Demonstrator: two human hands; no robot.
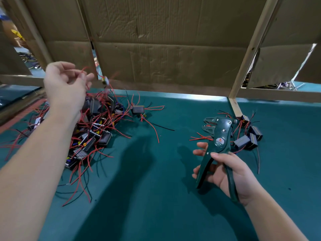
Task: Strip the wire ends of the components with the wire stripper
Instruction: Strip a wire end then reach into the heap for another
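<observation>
My right hand [229, 173] grips the handles of a dark green wire stripper [218, 136], jaws pointing up and away over the green table. My left hand [66, 86] is raised above the left pile and pinches the thin red wires of a small component [105, 80], which dangles blurred to the right of the fingers. A big heap of black box components with red and black wires [93, 129] lies under that hand. A smaller group of the same components [246, 136] lies just behind and right of the stripper.
One lone component [138, 109] sits right of the big heap. Cardboard sheets [165, 46] on wooden posts [250, 49] wall off the back of the green table [156, 188].
</observation>
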